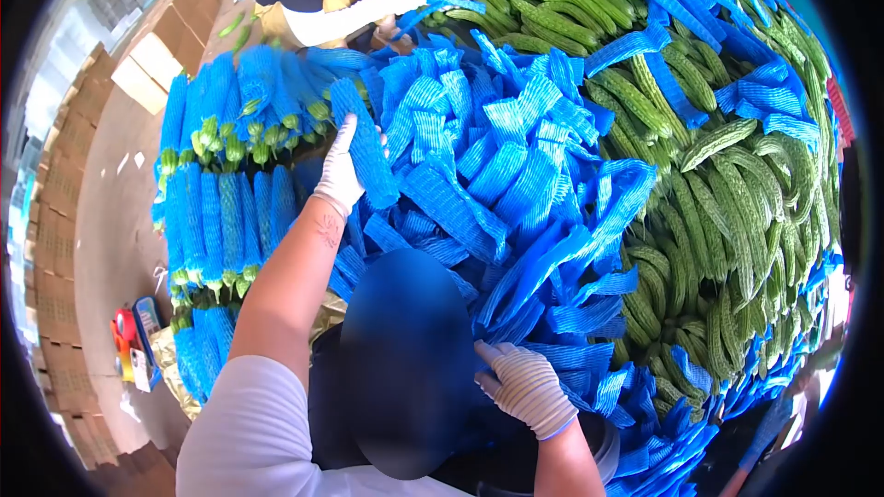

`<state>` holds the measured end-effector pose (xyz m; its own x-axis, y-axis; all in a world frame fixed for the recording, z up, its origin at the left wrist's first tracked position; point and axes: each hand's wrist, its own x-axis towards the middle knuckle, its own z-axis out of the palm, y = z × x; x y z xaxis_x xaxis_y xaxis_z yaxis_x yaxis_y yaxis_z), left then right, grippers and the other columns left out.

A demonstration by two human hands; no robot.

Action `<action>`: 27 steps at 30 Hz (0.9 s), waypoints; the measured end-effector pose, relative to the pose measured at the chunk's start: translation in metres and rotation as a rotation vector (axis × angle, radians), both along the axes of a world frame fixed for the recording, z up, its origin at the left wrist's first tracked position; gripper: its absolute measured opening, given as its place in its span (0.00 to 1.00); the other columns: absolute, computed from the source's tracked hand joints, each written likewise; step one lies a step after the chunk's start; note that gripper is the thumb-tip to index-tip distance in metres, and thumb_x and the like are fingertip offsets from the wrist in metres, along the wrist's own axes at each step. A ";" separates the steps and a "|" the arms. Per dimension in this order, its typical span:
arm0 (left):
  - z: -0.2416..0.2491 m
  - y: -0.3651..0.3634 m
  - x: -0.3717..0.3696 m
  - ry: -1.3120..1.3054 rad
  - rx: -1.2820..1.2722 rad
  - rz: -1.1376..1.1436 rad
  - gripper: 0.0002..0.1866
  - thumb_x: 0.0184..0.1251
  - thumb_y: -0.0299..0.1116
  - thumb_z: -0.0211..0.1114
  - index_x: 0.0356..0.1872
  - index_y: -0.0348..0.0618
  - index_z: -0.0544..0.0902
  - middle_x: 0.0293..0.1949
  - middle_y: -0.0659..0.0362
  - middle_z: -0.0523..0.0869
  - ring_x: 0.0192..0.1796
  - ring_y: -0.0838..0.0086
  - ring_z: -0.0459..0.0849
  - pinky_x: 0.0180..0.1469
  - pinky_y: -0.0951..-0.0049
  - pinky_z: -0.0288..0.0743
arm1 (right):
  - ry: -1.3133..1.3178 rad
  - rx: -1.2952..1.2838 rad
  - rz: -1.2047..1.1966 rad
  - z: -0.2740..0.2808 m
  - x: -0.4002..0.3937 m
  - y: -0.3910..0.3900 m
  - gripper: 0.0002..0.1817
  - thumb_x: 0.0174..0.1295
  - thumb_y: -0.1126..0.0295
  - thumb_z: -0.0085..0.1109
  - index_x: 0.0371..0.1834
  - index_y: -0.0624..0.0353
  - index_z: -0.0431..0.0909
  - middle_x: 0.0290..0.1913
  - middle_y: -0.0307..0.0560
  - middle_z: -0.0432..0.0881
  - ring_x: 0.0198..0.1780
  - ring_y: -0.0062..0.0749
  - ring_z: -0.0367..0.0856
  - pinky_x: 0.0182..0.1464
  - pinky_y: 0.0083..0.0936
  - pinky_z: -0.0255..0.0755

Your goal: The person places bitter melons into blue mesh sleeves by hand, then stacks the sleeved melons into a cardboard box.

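Note:
My left hand, in a white glove, is closed around a blue foam-net sleeve. The sleeve looks filled out, as with a gourd inside, but the net hides the contents. My right hand, in a ribbed white glove, hovers low beside the pile of loose blue net sleeves. Its thumb and fingers are apart, with nothing visible between them. Right of the pile lie many long, bumpy green gourds. On the left, sleeved gourds lie in rows, their green ends poking out.
Another person's white-sleeved arm reaches over the far side, near a blue sleeve. Cardboard boxes line the left wall. A red-and-orange tape dispenser sits at the lower left. A dark blurred oval blocks part of the near view.

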<state>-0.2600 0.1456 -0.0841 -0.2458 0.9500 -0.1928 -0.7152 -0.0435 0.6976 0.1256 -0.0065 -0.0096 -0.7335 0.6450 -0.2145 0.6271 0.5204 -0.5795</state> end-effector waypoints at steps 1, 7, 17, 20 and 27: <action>0.003 -0.003 -0.001 0.021 -0.028 0.017 0.25 0.64 0.55 0.63 0.48 0.43 0.79 0.42 0.57 0.83 0.43 0.68 0.82 0.46 0.66 0.77 | -0.021 -0.016 -0.001 0.002 -0.001 -0.001 0.22 0.59 0.61 0.59 0.55 0.58 0.74 0.40 0.56 0.81 0.42 0.52 0.80 0.45 0.42 0.73; 0.018 -0.096 -0.012 0.264 -0.166 0.064 0.26 0.62 0.51 0.66 0.50 0.40 0.78 0.43 0.56 0.84 0.46 0.68 0.83 0.48 0.65 0.79 | 0.000 -0.007 0.021 0.005 -0.001 -0.007 0.22 0.58 0.63 0.59 0.55 0.59 0.74 0.40 0.57 0.80 0.43 0.53 0.79 0.46 0.42 0.73; -0.057 -0.346 -0.018 0.592 -0.724 0.416 0.27 0.56 0.31 0.69 0.57 0.36 0.71 0.45 0.55 0.82 0.44 0.70 0.80 0.51 0.69 0.74 | -0.063 -0.015 0.065 0.008 -0.005 -0.031 0.24 0.57 0.63 0.59 0.56 0.60 0.74 0.44 0.57 0.80 0.44 0.53 0.79 0.46 0.41 0.73; -0.133 -0.385 -0.022 0.633 -0.842 0.380 0.40 0.52 0.33 0.72 0.66 0.34 0.63 0.52 0.50 0.80 0.50 0.64 0.80 0.55 0.68 0.73 | -0.104 -0.007 0.077 0.010 -0.009 -0.037 0.24 0.57 0.63 0.59 0.57 0.60 0.73 0.45 0.57 0.80 0.45 0.53 0.79 0.47 0.42 0.73; -0.149 -0.364 -0.011 0.955 -1.175 0.199 0.42 0.53 0.36 0.72 0.69 0.38 0.61 0.58 0.44 0.77 0.58 0.57 0.79 0.62 0.66 0.70 | -0.151 -0.014 0.055 0.005 -0.016 -0.036 0.24 0.57 0.63 0.59 0.57 0.59 0.73 0.45 0.57 0.80 0.45 0.54 0.78 0.48 0.42 0.73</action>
<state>-0.2707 -0.2181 -0.2331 -0.8127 0.3145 -0.4905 -0.0412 0.8087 0.5867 0.1101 -0.0430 -0.0045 -0.7262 0.6010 -0.3337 0.6785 0.5487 -0.4883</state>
